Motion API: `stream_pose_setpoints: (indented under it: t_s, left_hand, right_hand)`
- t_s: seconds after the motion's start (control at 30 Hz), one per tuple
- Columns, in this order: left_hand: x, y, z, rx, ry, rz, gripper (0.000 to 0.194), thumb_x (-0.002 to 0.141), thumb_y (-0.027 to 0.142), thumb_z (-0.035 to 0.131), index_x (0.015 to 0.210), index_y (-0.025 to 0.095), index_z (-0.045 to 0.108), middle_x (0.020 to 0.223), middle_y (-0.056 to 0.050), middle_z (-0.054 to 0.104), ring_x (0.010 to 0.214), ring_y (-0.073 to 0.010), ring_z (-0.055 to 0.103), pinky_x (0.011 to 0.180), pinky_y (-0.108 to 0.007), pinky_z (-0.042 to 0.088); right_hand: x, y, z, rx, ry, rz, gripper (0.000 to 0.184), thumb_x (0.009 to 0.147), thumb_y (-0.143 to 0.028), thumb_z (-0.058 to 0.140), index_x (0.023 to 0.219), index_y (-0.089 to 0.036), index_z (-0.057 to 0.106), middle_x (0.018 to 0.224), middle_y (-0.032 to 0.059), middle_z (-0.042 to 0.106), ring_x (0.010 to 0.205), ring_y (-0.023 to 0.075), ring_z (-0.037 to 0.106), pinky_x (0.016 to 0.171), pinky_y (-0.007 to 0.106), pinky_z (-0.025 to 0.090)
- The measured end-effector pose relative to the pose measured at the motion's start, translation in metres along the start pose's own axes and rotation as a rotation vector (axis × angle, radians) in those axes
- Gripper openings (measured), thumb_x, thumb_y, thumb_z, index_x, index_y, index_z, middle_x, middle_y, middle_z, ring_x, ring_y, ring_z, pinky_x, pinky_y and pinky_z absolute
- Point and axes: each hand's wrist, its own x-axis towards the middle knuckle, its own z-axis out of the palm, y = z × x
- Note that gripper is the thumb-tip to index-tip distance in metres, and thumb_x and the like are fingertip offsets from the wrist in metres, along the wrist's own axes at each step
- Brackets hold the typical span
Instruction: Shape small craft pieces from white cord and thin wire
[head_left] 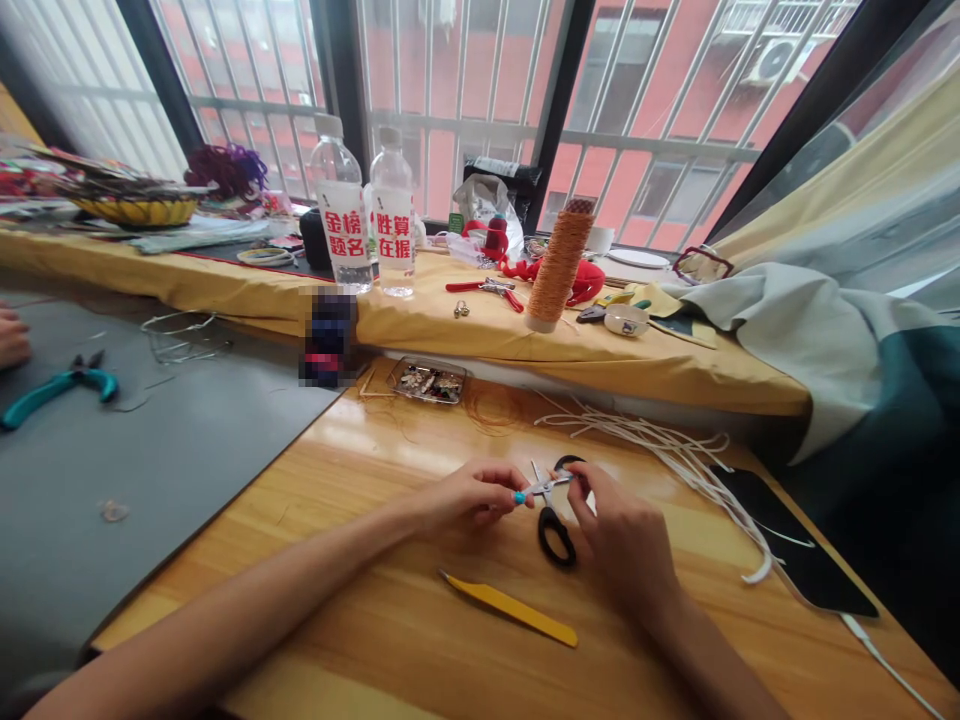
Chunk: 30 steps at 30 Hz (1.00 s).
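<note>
Left hand [482,490] holds perhaps 1 blue bead [520,497]

On the yellow cloth [442,328] along the sill we had two capped water bottles [343,215], side by side, red print on labels. Right of them we saw red-handled pliers [490,287] just beside a standing spool of orange thread [559,268]. Far left we had a heaped yellow bowl [142,211], purple bundle [225,172] behind it. Teal-handled pliers [79,375] lay on our grey mat [217,450]. Outside we noted window bars [455,125] and an AC unit [778,62].
</note>
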Motion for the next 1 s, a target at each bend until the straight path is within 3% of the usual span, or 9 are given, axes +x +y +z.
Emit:
stream_pose_setpoints:
  t_s: [0.17,0.27,0.37,0.53,0.77,1.0]
  left_hand:
    - [0.000,0.001,0.003,0.042,-0.061,-0.051,0.022,0.070,0.031,0.052,0.071,0.010,0.053,0.049,0.005,0.037,0.041,-0.0032,0.032,0.038,-0.015,0.022]
    - [0.002,-0.003,0.002,0.077,-0.054,-0.063,0.028,0.070,0.040,0.052,0.069,0.013,0.048,0.046,0.006,0.038,0.037,-0.0037,0.031,0.035,-0.015,0.023]
    - [0.003,-0.005,0.001,0.100,-0.055,-0.047,0.030,0.071,0.044,0.050,0.070,0.015,0.045,0.041,0.008,0.034,0.032,-0.0039,0.028,0.031,-0.015,0.021]
    - [0.002,-0.004,0.001,0.151,-0.046,-0.044,0.030,0.074,0.043,0.048,0.075,0.013,0.048,0.037,0.010,0.033,0.030,-0.0034,0.028,0.031,-0.015,0.020]
    - [0.000,-0.001,0.003,0.136,-0.116,-0.070,0.036,0.071,0.043,0.054,0.090,0.013,0.049,0.058,0.001,0.056,0.043,-0.0039,0.042,0.040,-0.015,0.029]
    - [-0.004,0.002,0.006,0.269,-0.134,-0.101,0.032,0.073,0.045,0.050,0.081,0.013,0.048,0.045,0.007,0.046,0.037,-0.0029,0.033,0.037,-0.015,0.023]
  right_hand:
    - [0.003,0.006,0.002,-0.053,0.094,0.061,0.023,0.084,-0.023,0.037,0.090,-0.014,0.057,0.077,0.0035,0.066,0.058,0.0126,0.058,0.051,0.021,0.034]
    - [0.003,0.009,0.003,-0.097,0.077,0.041,0.023,0.084,-0.022,0.037,0.091,-0.014,0.058,0.079,0.0036,0.066,0.059,0.0124,0.059,0.052,0.020,0.033]
    - [0.002,0.011,0.003,-0.171,0.029,0.052,0.024,0.084,-0.023,0.037,0.091,-0.015,0.059,0.067,0.0024,0.066,0.051,0.0123,0.057,0.047,0.021,0.029]
    - [0.001,0.014,0.003,-0.255,-0.049,0.080,0.026,0.084,-0.025,0.039,0.091,-0.017,0.062,0.055,0.0026,0.064,0.041,0.0124,0.053,0.042,0.022,0.021]
    - [0.002,0.022,0.007,-0.278,-0.032,0.062,0.030,0.085,-0.026,0.036,0.090,-0.016,0.064,0.056,0.0049,0.064,0.045,0.0132,0.054,0.044,0.022,0.022]
    - [0.000,0.028,0.005,-0.312,-0.006,0.041,0.029,0.085,-0.026,0.036,0.085,-0.018,0.064,0.054,0.0040,0.062,0.044,0.0124,0.052,0.044,0.022,0.021]
